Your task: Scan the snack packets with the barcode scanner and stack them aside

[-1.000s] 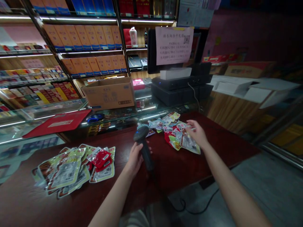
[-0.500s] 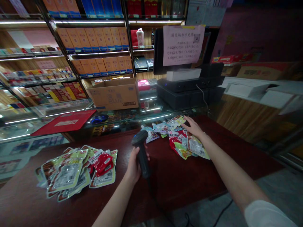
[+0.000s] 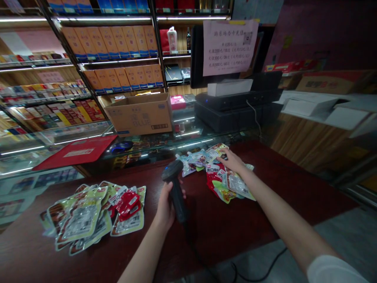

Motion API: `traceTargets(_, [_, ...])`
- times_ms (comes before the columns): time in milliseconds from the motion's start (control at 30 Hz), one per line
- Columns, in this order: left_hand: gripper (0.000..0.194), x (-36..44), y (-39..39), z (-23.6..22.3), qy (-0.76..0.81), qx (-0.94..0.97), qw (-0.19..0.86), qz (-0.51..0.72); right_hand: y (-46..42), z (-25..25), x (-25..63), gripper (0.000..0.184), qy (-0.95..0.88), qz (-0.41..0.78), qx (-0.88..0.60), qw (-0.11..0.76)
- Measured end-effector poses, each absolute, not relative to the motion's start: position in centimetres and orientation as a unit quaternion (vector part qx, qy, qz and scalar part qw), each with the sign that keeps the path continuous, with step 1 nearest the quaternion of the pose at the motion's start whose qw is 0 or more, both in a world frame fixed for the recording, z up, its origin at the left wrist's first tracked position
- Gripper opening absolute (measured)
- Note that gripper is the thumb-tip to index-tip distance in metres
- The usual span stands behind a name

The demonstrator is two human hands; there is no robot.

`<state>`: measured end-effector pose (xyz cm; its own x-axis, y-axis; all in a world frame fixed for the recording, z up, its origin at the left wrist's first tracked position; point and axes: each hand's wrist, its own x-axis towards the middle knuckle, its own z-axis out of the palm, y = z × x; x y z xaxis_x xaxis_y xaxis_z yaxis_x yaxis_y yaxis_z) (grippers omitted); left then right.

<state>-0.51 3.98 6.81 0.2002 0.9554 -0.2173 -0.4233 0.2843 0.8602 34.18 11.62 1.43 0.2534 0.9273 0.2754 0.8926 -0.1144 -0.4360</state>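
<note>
The left hand (image 3: 165, 206) has its grip wrapped tight around the handle of a dark barcode scanner (image 3: 174, 188), which stands nearly upright above the dark red counter (image 3: 241, 224); its long axis runs from the hand up and slightly away, and the head at the top faces forward and a little right, toward the far heap of snack packets (image 3: 219, 173). A cable (image 3: 250, 271) trails off the near edge below it. To the left of the scanner a second spread of packets (image 3: 94, 214) lies flat, well apart from the first. The right hand (image 3: 232, 160) rests open, fingers spread, on top of the far heap, touching the packets without closing on any. Beyond the counter stand a glass case (image 3: 59, 137), a cardboard box (image 3: 140, 114) and a till (image 3: 235, 106).
</note>
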Motion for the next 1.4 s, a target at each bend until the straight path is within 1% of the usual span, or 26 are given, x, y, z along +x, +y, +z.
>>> traceTargets(367, [0.054, -0.7, 3.9, 6.6, 0.363, 0.359, 0.697, 0.504, 10.8, 1.6, 23.8, 0.044, -0.627, 0.014, -0.728, 0.276])
traceTargets(500, [0.057, -0.8, 3.7, 6.7, 0.356, 0.357, 0.693, 0.515, 10.9, 2.1, 21.2, 0.041, -0.6, -0.001, -0.746, 0.289])
traceTargets(567, [0.058, -0.8, 3.5, 6.9, 0.346, 0.357, 0.693, 0.522, 10.7, 3.0, 21.0, 0.039, -0.572, -0.024, -0.756, 0.318])
traceTargets(633, [0.057, -0.7, 3.3, 7.2, 0.334, 0.364, 0.695, 0.523, 10.0, 4.4, 21.2, 0.033, -0.553, -0.043, -0.734, 0.392])
traceTargets(667, [0.057, -0.6, 3.2, 7.3, 0.326, 0.371, 0.695, 0.523, 9.5, 5.1, 21.3, 0.029, -0.562, -0.032, -0.704, 0.434])
traceTargets(733, [0.058, -0.5, 3.2, 7.3, 0.305, 0.389, 0.692, 0.526, 7.9, 6.3, 21.3, 0.021, -0.584, 0.064, -0.62, 0.52])
traceTargets(767, [0.059, -0.4, 3.2, 7.2, 0.297, 0.398, 0.688, 0.529, 6.9, 6.8, 21.0, 0.02, -0.6, 0.146, -0.577, 0.534])
traceTargets(800, [0.061, -0.4, 3.2, 7.1, 0.291, 0.405, 0.682, 0.535, 5.7, 7.0, 20.5, 0.022, -0.612, 0.238, -0.535, 0.532])
traceTargets(867, [0.067, -0.3, 3.3, 6.9, 0.285, 0.422, 0.664, 0.548, 3.0, 6.9, 19.1, 0.03, -0.621, 0.416, -0.459, 0.481])
traceTargets(933, [0.071, -0.3, 3.4, 6.8, 0.283, 0.445, 0.64, 0.558, 0.6, 6.2, 17.3, 0.044, -0.605, 0.506, -0.395, 0.471])
traceTargets(1000, [0.074, -0.3, 3.3, 6.7, 0.28, 0.473, 0.624, 0.556, -1.3, 5.2, 15.7, 0.055, -0.6, 0.55, -0.355, 0.46])
traceTargets(1033, [0.075, -0.3, 3.3, 6.7, 0.278, 0.485, 0.62, 0.551, -2.0, 4.8, 15.0, 0.062, -0.586, 0.557, -0.36, 0.467])
traceTargets(1067, [0.076, -0.2, 3.2, 6.6, 0.275, 0.498, 0.617, 0.545, -2.5, 4.5, 14.5, 0.066, -0.573, 0.552, -0.371, 0.479])
traceTargets(1133, [0.075, 0.0, 3.0, 6.4, 0.27, 0.523, 0.608, 0.533, -3.1, 4.0, 13.8, 0.067, -0.552, 0.517, -0.405, 0.514])
traceTargets(1233, [0.07, 0.3, 2.5, 6.0, 0.277, 0.554, 0.604, 0.502, -3.7, 3.9, 13.7, 0.059, -0.529, 0.479, -0.43, 0.553])
traceTargets(1333, [0.063, 0.3, 2.3, 5.8, 0.266, 0.587, 0.628, 0.437, -4.6, 3.8, 14.4, 0.048, -0.496, 0.522, -0.419, 0.553])
traceTargets(1400, [0.055, 0.2, 2.3, 5.9, 0.266, 0.634, 0.582, 0.434, -5.4, 3.9, 15.1, 0.036, -0.466, 0.547, -0.402, 0.568])
